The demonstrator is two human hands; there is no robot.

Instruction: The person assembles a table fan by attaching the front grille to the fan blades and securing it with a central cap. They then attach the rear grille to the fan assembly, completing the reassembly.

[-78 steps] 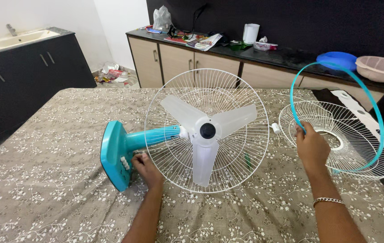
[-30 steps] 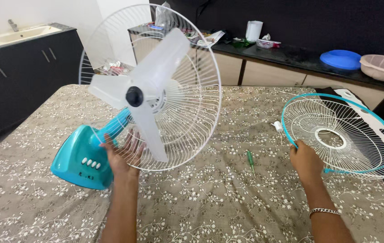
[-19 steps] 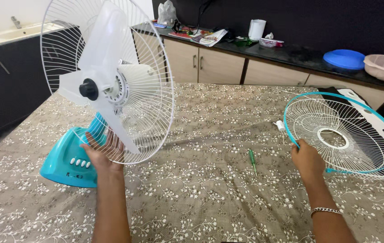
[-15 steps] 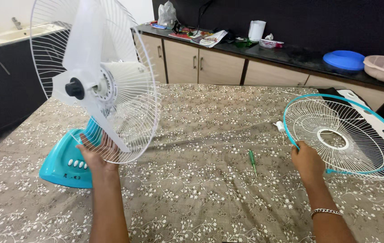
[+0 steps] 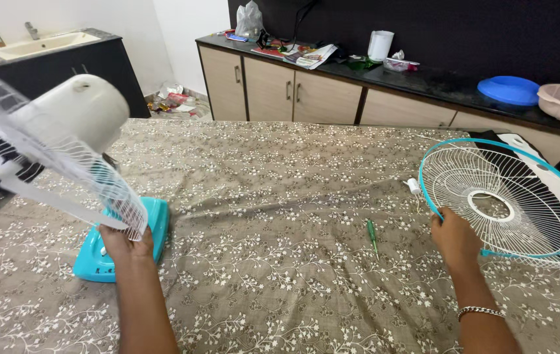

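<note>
A table fan stands at the left on its teal base (image 5: 155, 226); its white rear guard (image 5: 89, 180), pale blades and white motor housing (image 5: 73, 115) face left, partly cut off by the frame edge. My left hand (image 5: 122, 244) grips the lower rim of that guard, just above the base. At the right, the white front guard (image 5: 509, 203) with a teal rim ring (image 5: 432, 203) lies on the patterned cloth. My right hand (image 5: 454, 237) holds the ring at its near left edge. A bracelet sits on that wrist.
A small green screwdriver (image 5: 372, 235) and a white plug (image 5: 412, 185) lie on the cloth-covered table (image 5: 280, 262) between my hands. Behind is a dark counter (image 5: 424, 78) with papers, a white jug, a blue lid and a pink basket. A sink unit (image 5: 50, 46) stands back left.
My left hand raised the fan from lying down to upright on its base and turned it to face left. My right hand lowered the teal ring onto the front guard and kept holding it.
</note>
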